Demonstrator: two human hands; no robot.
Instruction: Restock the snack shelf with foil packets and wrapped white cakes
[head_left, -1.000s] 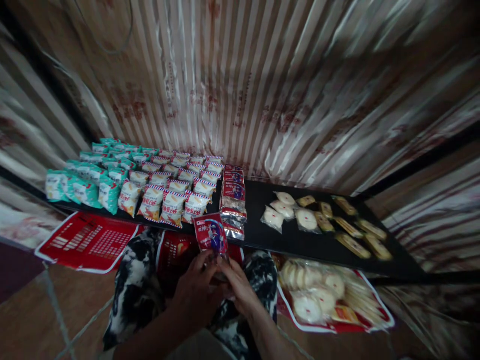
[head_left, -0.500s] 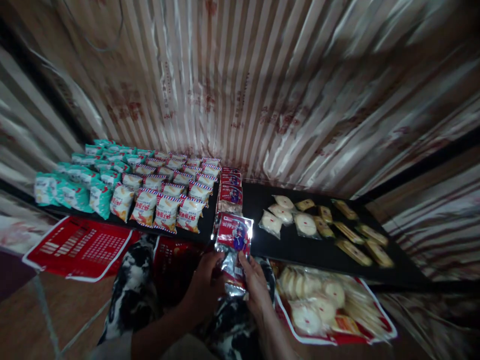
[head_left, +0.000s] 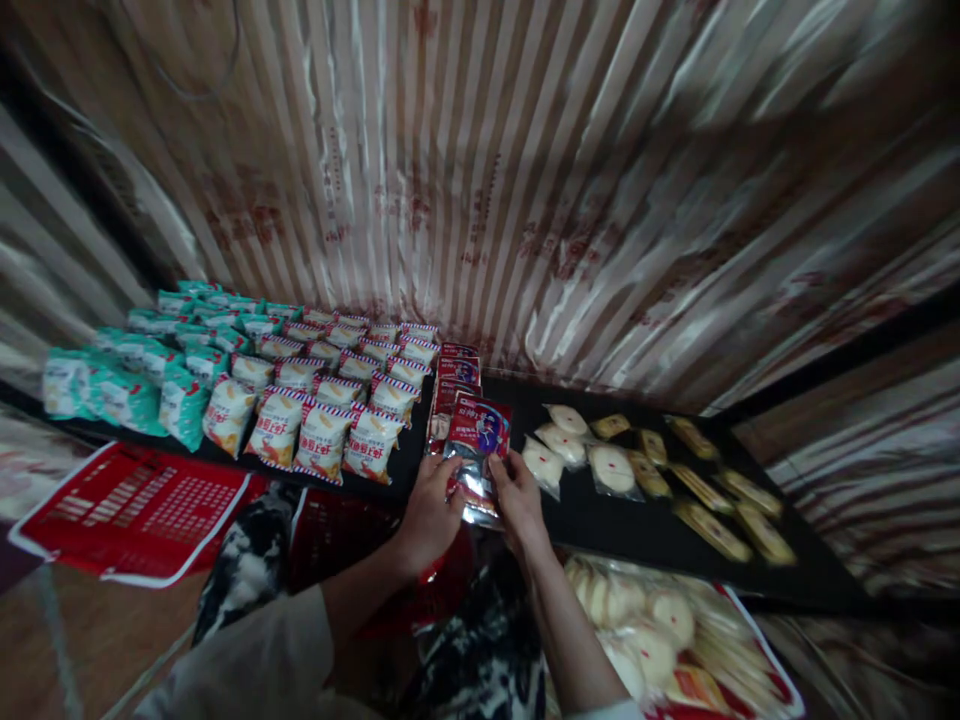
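Between my two hands is a shiny red and purple snack packet [head_left: 480, 430] with a silver lower part. My left hand [head_left: 435, 500] grips its left side and my right hand [head_left: 517, 495] grips its right side, thumbs on the front. The packet is tilted over the near end of a row of similar red packets [head_left: 454, 385] on the black shelf [head_left: 592, 505]. Left of that row stand white snack bags [head_left: 322, 435] with striped tops. To the right, round wrapped cakes [head_left: 611, 467] lie flat.
Teal bags [head_left: 131, 395] fill the shelf's left end. Long yellow wrapped packs [head_left: 712, 528] lie at the right. Below are a red basket [head_left: 135, 515] on the left and a bag of wrapped pastries [head_left: 667, 615] on the right. Striped sheeting [head_left: 442, 150] hangs behind.
Both hands have moved up and forward with the red packet, from in front of the shelf's edge to over the near end of the red row. The view has shifted slightly.
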